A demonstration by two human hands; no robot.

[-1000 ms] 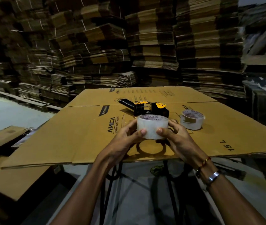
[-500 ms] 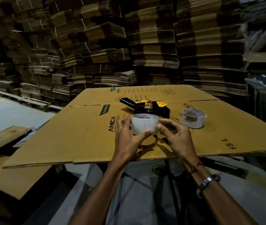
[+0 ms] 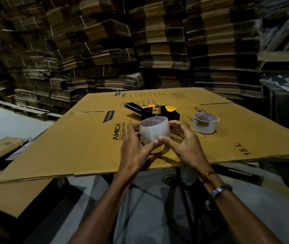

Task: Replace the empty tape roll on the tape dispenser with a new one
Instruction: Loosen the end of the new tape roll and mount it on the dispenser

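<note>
A full roll of clear tape (image 3: pixel 155 130) is held between both hands just above the flat cardboard sheet (image 3: pixel 80 141). My left hand (image 3: pixel 136 152) cups its left side and my right hand (image 3: pixel 186 145) its right side, with both thumbs meeting on the near face. Right behind the roll lies the black and yellow tape dispenser (image 3: pixel 155 111) on its side, handle pointing far left. A second tape roll (image 3: pixel 205 123) with a brown core stands on the cardboard to the right, untouched.
The cardboard sheet rests on a black metal stand (image 3: pixel 184 199) and overhangs it toward me. Tall stacks of flattened cartons (image 3: pixel 105 50) wall in the back. More cardboard (image 3: pixel 8 196) lies low at the left over grey floor.
Both hands have carried the roll slightly away from me toward the dispenser. The thumbs have shifted together onto the near face of the roll. Dispenser and second roll have stayed put.
</note>
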